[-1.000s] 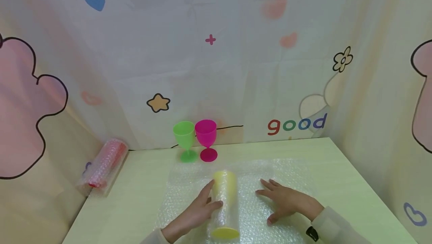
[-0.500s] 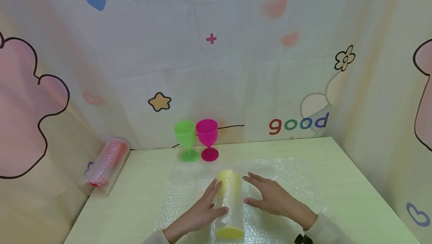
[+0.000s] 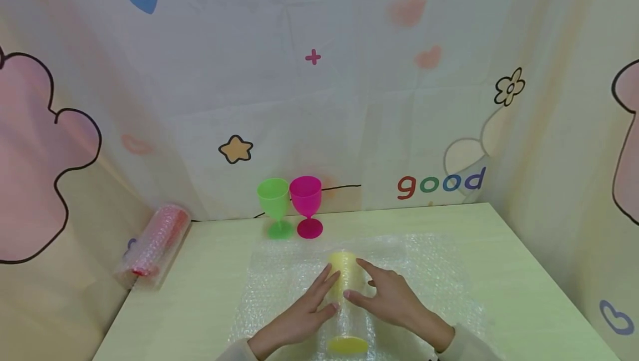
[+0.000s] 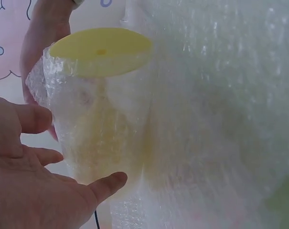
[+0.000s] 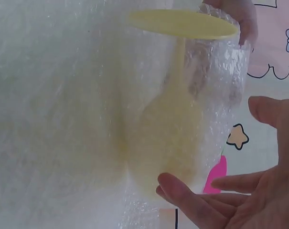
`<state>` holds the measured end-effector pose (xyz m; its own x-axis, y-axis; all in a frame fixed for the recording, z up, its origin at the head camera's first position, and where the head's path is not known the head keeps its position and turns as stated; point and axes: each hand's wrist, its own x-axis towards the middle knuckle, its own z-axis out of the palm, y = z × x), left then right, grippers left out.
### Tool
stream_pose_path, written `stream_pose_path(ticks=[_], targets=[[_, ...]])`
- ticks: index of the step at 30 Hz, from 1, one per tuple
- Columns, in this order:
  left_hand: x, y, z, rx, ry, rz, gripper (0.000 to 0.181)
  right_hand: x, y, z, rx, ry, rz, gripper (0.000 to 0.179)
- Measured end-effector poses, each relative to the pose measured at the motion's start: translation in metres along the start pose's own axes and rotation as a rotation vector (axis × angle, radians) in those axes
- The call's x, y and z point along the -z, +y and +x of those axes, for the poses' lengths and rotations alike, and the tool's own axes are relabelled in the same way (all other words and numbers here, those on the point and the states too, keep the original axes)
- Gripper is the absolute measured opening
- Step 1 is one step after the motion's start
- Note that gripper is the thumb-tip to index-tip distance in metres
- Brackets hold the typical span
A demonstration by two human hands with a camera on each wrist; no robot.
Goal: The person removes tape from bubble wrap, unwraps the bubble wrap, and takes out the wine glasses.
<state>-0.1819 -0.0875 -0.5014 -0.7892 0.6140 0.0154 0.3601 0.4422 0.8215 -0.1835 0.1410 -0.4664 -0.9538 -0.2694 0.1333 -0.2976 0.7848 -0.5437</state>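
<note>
A yellow goblet (image 5: 182, 109) lies on its side, rolled in bubble wrap, its round foot (image 3: 348, 344) toward me and showing at the near end. Beneath it the bubble wrap sheet (image 3: 424, 272) spreads flat over the table. Along the roll's left side rests my left hand (image 3: 308, 312), fingers extended and fingertips at the wrap. On the opposite side my right hand (image 3: 394, 298) has its index fingertip by the far end and its thumb over the roll. Neither hand's fingers curl round the goblet.
At the table's back stand a green goblet (image 3: 274, 197) and a pink goblet (image 3: 306, 194), side by side. A red item in bubble wrap (image 3: 157, 242) lies at the left edge. A printed curtain (image 3: 349, 117) hangs behind the table.
My right hand has come in from the right, off the flat sheet, to the roll's right side. The wrapped goblet has shifted slightly right, and my left hand has followed it.
</note>
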Motion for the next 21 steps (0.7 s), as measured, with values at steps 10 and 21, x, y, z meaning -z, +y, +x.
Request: stream_pose_path(ticks=[10,21], targets=[[-0.0054,0.0038,0.0058,0.030,0.060,0.092,0.079,-0.0045,-0.0071,0.0049,-0.029,0.085,-0.090,0.064],[-0.0077,-0.0008,0.0050,0.020,0.053,0.144,0.081,-0.0039,-0.0029,0.0078,-0.024,0.122,-0.060,0.046]])
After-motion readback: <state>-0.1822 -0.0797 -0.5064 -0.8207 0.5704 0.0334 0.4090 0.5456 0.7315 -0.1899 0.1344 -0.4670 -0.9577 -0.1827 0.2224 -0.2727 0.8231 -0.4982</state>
